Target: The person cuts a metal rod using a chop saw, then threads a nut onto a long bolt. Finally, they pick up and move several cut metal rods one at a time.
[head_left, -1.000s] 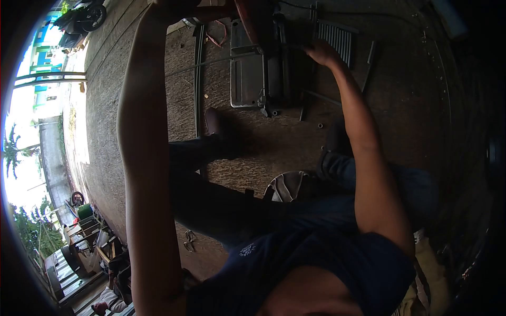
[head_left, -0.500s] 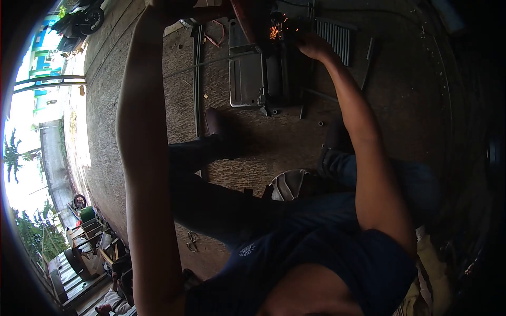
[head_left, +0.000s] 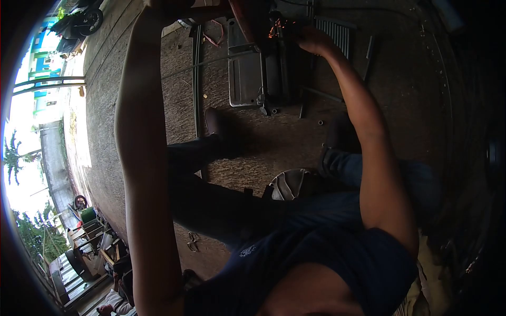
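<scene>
Orange sparks (head_left: 278, 25) fly at the dark middle of a cut-off saw (head_left: 240, 21) with a red arm and a grey metal base (head_left: 245, 81). My left hand (head_left: 164, 6), dark and partly cut off by the top edge, appears closed round the handle end of the red arm. Just right of the sparks is my right hand (head_left: 314, 41), at the dark side of the machine. Its fingertips sink into shadow, so I cannot make out what they touch. A long thin rod (head_left: 211, 62) reaches left from the saw.
Several cut metal tubes (head_left: 333, 37) lie side by side beyond my right hand. Long metal bars (head_left: 197, 89) run along the ground left of the saw. A round ribbed object (head_left: 289, 184) sits between my legs. A motorbike (head_left: 79, 23) stands at the far left.
My right forearm and elbow have shifted slightly right. My left arm has moved a little left. The sparks look smaller and have changed shape.
</scene>
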A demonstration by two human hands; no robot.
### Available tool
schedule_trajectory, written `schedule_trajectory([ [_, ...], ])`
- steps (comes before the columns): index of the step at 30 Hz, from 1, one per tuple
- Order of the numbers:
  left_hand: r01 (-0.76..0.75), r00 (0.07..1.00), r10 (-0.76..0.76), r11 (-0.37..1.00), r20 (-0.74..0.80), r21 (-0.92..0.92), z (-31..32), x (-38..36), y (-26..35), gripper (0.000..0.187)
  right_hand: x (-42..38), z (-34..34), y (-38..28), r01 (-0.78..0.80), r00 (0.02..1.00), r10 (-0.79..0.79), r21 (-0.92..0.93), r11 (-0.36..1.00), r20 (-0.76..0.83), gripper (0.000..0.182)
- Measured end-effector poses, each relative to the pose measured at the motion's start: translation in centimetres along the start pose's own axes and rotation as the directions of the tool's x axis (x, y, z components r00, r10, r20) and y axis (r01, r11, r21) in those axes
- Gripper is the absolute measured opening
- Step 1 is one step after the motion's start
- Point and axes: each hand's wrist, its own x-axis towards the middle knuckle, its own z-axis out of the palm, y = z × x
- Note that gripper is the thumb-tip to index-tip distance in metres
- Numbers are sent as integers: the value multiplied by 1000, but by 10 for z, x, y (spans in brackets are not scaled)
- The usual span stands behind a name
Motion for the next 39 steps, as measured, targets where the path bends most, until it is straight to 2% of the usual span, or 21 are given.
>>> schedule_trajectory([
  [3, 24, 998, -28, 997, -62, -71, -27, 5, -9, 39, 1, -5, -3, -28, 996, 32, -56, 998, 85, 45],
  [5, 90, 996, -92, 961, 6, -262, -52, 13, -17, 37, 2, 0, 1, -31, 997, 35, -70, 997, 62, 47],
  [6, 89, 996, -91, 961, 6, -262, -52, 14, -17, 37, 3, 4, 4, -35, 999, 38, -84, 996, 39, 49],
  [9, 62, 995, -77, 977, -67, -205, -27, 8, -9, 41, 5, 8, 8, -11, 999, 14, -92, 996, 31, 53],
  [10, 42, 997, -49, 992, -56, -117, -12, 2, -4, 42, 3, 8, 6, -11, 999, 14, -92, 996, 31, 53],
  [11, 21, 999, -22, 999, -43, -29, -6, -1, -2, 42, -1, 5, -1, -13, 1000, 12, -62, 998, -12, 42],
  [12, 20, 999, -21, 999, -44, -28, -15, 1, -5, 42, -3, 2, -7, -12, 998, 10, -32, 999, -57, 35],
  [14, 71, 993, -86, 982, -82, -174, -28, 4, -9, 45, -2, 3, -7, -28, 998, 26, -27, 999, -63, 34],
  [16, 60, 994, -71, 991, -82, -121, -24, 3, -8, 44, -2, 8, -3, -45, 997, 43, -22, 999, -68, 33],
  [18, 52, 995, -57, 996, -81, -68, -15, 2, -7, 44, 2, 15, 7, 66, 994, -68, -26, 997, -85, 33],
  [19, 52, 988, -58, 997, -143, -50, -11, 2, -6, 42, 4, 17, 13, 66, 994, -68, -27, 997, -85, 33],
  [21, 53, 977, -58, 998, -205, -31, -13, 3, -7, 40, 5, 17, 14, 18, 1000, -16, -98, 995, 19, 32],
  [31, -1, 1000, 1, 1000, -1, 24, -50, 21, -18, 38, -4, -4, -10, 63, 994, -71, -95, 994, -82, 30],
  [33, -8, 1000, 7, 1000, 21, 27, -46, 20, -15, 37, -4, -5, -11, -4, 999, -1, -119, 993, -39, 30],
  [35, 128, 986, -117, 988, -121, 86, -22, 9, -4, 34, -9, -7, -14, 33, 996, -43, -121, 992, -80, 30],
  [36, 127, 986, -116, 988, -120, 85, -22, 10, -5, 34, -12, -7, -15, 70, 989, -85, -125, 990, -121, 31],
  [38, 98, 964, -125, 988, -236, -121, -18, 8, -8, 31, -17, -7, -16, 82, 990, -91, -82, 993, -108, 33],
  [39, 100, 964, -126, 987, -234, -122, -15, 8, -8, 31, -19, -7, -16, 95, 990, -98, -37, 995, -97, 36],
])
